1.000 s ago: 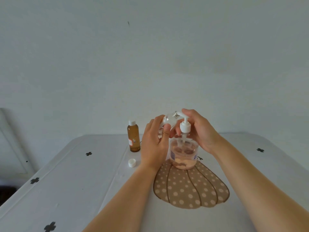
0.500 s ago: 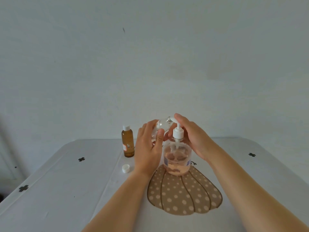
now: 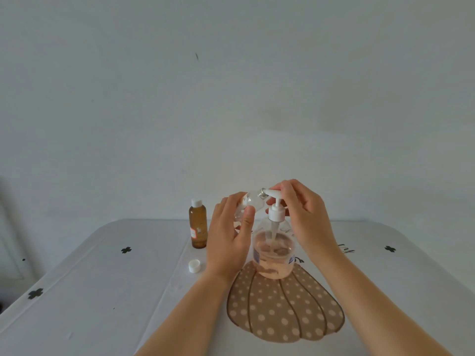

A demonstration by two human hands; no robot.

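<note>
Pump bottle (image 3: pixel 273 255): clear glossy plastic, white plastic pump. Small bottle (image 3: pixel 253 202): transparent, shiny. Amber bottle (image 3: pixel 198 227): glossy. Worktop (image 3: pixel 102 291) cloth: matt white fabric.

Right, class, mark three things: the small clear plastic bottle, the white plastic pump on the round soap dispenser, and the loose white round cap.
small clear plastic bottle (image 3: pixel 252 199), head view, its body
white plastic pump (image 3: pixel 276 215), head view, its collar
loose white round cap (image 3: pixel 194 266), head view, its middle
</note>
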